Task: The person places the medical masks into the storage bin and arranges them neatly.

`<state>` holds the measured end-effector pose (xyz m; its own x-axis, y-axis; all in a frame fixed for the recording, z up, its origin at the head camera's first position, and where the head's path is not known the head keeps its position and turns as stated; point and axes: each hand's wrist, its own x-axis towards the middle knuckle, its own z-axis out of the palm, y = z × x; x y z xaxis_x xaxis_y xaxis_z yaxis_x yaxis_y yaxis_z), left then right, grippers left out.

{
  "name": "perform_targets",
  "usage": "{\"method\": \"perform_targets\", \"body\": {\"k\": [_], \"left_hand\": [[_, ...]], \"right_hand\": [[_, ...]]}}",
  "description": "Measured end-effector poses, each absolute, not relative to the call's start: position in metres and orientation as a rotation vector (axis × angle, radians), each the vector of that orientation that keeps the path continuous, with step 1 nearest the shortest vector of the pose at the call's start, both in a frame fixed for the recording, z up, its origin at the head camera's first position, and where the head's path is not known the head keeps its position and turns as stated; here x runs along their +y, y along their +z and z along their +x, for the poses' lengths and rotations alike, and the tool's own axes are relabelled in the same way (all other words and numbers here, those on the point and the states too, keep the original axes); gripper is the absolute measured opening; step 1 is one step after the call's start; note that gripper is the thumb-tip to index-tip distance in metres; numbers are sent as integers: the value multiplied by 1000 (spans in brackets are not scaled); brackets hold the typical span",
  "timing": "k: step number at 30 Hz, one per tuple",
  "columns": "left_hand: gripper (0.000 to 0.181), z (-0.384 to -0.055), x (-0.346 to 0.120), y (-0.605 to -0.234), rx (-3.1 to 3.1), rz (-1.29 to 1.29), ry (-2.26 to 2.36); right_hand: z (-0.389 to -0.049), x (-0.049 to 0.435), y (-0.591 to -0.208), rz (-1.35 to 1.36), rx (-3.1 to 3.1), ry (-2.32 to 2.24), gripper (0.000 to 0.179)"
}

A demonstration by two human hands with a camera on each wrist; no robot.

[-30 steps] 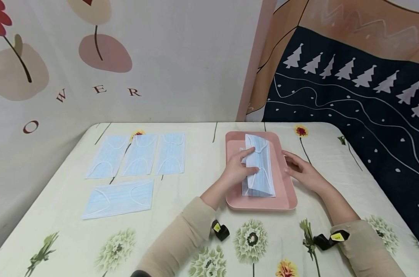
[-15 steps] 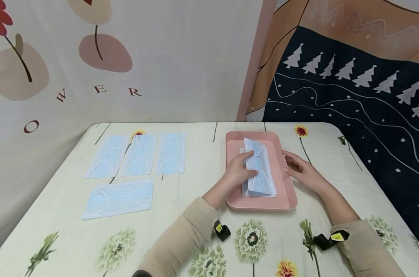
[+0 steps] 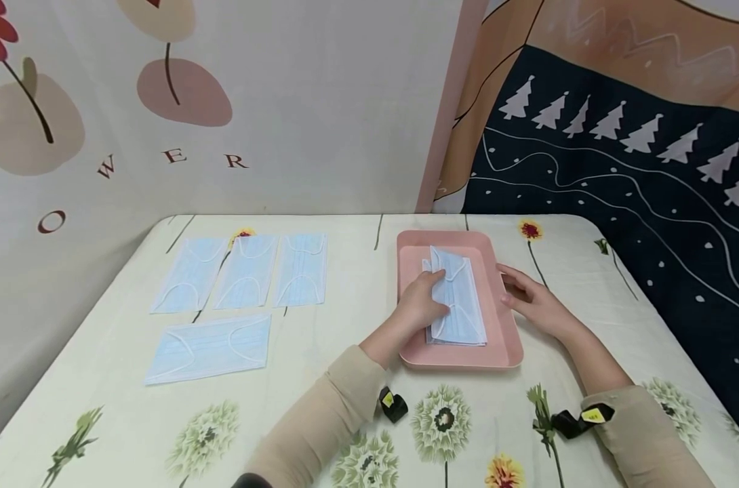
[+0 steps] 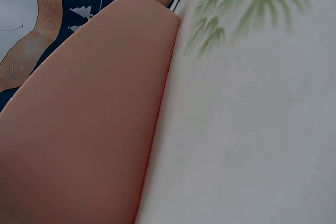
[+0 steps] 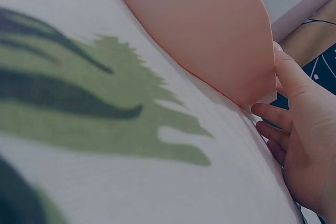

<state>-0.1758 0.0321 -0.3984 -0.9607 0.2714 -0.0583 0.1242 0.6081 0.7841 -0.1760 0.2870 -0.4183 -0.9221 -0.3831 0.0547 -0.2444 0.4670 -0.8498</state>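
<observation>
In the head view a pink tray (image 3: 504,339) holds light blue face masks, laid one over another. The top face mask (image 3: 465,318) lies slightly askew on those below, its white ear loops showing. My left hand (image 3: 420,303) reaches over the tray's left rim and grips this mask by its left edge; some fingers are hidden. My right hand (image 3: 535,306) is at the tray's outer right side, fingers relaxed and touching the wall. In the right wrist view its fingertips (image 5: 265,109) are close to the tray's bottom corner. The left wrist view shows mainly the tray's wall (image 4: 94,114).
Left of the tray, three upright face masks stand in a row: a left one (image 3: 188,274), a middle one (image 3: 246,271) and a right one (image 3: 301,270). Another mask (image 3: 209,349) lies sideways in front of them. A flowered cloth (image 3: 339,379) covers the table.
The left hand has lowered the top mask onto those in the tray, drawing it a little toward me; its raised folds now lie flatter. The right hand and the tray look unchanged.
</observation>
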Motion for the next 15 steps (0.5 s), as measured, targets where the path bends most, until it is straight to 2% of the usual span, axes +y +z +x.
{"method": "perform_targets", "body": {"k": [15], "left_hand": [[71, -172, 34, -399, 2803, 348, 976]], "right_hand": [[-177, 288, -421, -535, 2577, -1438, 64]]}}
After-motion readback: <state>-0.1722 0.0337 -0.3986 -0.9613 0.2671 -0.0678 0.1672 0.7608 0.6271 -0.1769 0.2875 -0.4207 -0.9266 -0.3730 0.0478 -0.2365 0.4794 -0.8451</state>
